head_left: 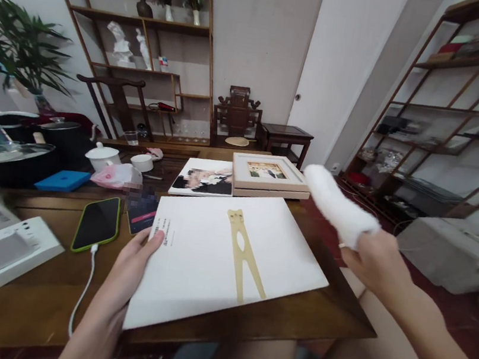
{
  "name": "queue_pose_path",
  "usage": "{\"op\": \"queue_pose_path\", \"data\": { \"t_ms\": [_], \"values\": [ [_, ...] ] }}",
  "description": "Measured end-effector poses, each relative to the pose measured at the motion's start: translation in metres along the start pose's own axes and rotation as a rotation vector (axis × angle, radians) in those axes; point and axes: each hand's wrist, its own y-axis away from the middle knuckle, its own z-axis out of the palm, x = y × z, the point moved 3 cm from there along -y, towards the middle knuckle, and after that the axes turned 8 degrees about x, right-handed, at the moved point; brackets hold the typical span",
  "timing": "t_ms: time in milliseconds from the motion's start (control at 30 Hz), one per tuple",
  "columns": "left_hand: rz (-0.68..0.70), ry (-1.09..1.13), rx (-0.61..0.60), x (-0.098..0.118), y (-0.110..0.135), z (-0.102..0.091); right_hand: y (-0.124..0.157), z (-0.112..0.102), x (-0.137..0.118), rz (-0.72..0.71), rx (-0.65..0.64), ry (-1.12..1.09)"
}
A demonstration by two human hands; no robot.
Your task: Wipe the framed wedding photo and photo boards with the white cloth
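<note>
My left hand [132,265] grips the left edge of a large white book [193,274], thumb on top and fingers beneath. The cover carries a long-legged yellow cat drawing [241,249], with small print near my thumb. Its near side tilts over the front edge of the table. To the right of the book, my right hand [374,256] is closed around the end of a fluffy white duster [337,203], its head raised up and leftward. The duster is apart from the cover. Just behind the book lie a black-and-white photo panel [195,177] and a framed picture [273,180].
On the wooden table [40,306] at left are a charging phone [98,224], a dark phone-like screen [141,213], a white box [8,250], a blue box [62,180] and pots [12,160]. A white cable [85,294] runs to the front edge. Shelves stand behind.
</note>
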Motion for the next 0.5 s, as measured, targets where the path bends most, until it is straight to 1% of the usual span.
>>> {"op": "queue_pose_path", "data": {
  "t_ms": [33, 67, 100, 167, 300, 433, 500],
  "values": [
    [0.000, -0.005, -0.012, -0.002, -0.001, 0.001, 0.002, 0.004, -0.008, -0.130, -0.077, -0.016],
    [0.000, -0.007, -0.028, -0.004, -0.002, 0.003, 0.003, 0.007, -0.018, -0.235, -0.124, -0.039],
    [-0.004, -0.006, -0.046, -0.006, -0.004, 0.004, 0.005, 0.009, -0.027, -0.314, -0.148, -0.060],
    [-0.013, 0.001, -0.082, -0.011, -0.006, 0.006, 0.009, 0.013, -0.044, -0.418, -0.187, -0.097],
    [-0.021, 0.010, -0.107, -0.016, -0.010, 0.007, 0.015, 0.020, -0.067, -0.487, -0.261, -0.133],
    [-0.031, -0.017, -0.090, -0.016, -0.013, 0.007, 0.021, 0.028, -0.077, -0.487, -0.295, -0.183],
    [-0.043, -0.039, -0.063, -0.016, -0.014, 0.006, 0.024, 0.031, -0.078, -0.462, -0.294, -0.224]
  ]
}}
